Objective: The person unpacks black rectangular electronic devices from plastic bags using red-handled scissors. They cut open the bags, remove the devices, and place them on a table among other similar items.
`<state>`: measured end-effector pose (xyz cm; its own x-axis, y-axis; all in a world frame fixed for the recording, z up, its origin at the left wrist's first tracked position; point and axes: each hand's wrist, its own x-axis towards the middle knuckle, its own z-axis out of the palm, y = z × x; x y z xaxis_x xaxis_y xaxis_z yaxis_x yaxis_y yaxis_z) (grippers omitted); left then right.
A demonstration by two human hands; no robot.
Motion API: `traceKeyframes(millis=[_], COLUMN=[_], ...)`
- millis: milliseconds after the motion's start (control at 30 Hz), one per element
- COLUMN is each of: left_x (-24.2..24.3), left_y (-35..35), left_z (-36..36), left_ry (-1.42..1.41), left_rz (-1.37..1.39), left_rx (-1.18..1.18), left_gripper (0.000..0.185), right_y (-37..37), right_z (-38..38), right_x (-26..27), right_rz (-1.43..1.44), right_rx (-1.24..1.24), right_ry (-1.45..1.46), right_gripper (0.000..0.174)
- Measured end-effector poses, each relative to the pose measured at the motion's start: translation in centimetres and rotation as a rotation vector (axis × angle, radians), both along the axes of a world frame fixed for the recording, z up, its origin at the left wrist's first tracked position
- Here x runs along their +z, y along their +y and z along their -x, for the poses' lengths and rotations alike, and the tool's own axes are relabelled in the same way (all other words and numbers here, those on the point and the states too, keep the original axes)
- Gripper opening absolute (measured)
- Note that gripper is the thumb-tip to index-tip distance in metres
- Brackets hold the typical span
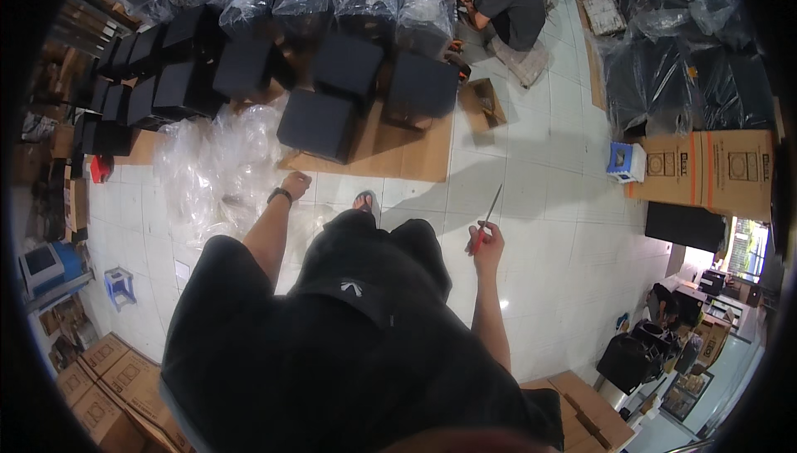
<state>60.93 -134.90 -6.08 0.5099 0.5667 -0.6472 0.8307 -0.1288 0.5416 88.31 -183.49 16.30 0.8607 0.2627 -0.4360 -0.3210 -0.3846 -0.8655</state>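
Note:
My right hand (487, 245) grips a slim red-handled tool (478, 242), whose long thin metal blade points forward over the tiled floor. Whether it is a pair of scissors or a single-shaft tool cannot be told. My left hand (296, 185), a dark band on its wrist, has its fingers curled beside a heap of clear plastic wrap (218, 160); its palm side is hidden. Ahead of it, a black box-shaped cabinet (316, 126) rests on a flat cardboard sheet (398, 157). More black cabinets (348, 64) stand behind that one.
Several plastic-covered cabinets (367, 1) line the back. A seated person (514, 7) works near an open carton (482, 104). To the right are wrapped black goods (654, 79), printed cartons (703, 169) and a blue-and-white stool (624, 162). A blue stool (119, 287) and stacked cartons (112, 384) are at left.

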Motion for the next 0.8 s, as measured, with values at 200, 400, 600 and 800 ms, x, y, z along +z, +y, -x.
traceKeyframes(millis=[200, 400, 600, 800], left_x=[-1.0, -0.9, 6.1, 13.2], left_y=[-1.9, -4.5, -5.7, -8.4], left_z=[-1.3, -7.4, -23.4, -41.3], left_ry=[0.043, 0.221, 0.175, -0.133], left_rz=[0.064, 0.193, 0.171, -0.007], left_rx=[0.046, -0.333, -0.065, -0.02], left_gripper=[0.044, 0.047, 0.045, 0.034], right_y=[0.9, 0.2, 2.0, 5.8], right_z=[-6.5, -17.0, -32.5, -47.9], right_x=[-2.5, -5.9, -6.3, -4.3], right_rz=[0.147, 0.098, 0.083, -0.049], right_rx=[0.108, 0.173, 0.248, 0.247], right_ry=[0.075, 0.105, 0.051, -0.076], right_gripper=[0.038, 0.041, 0.039, 0.041])
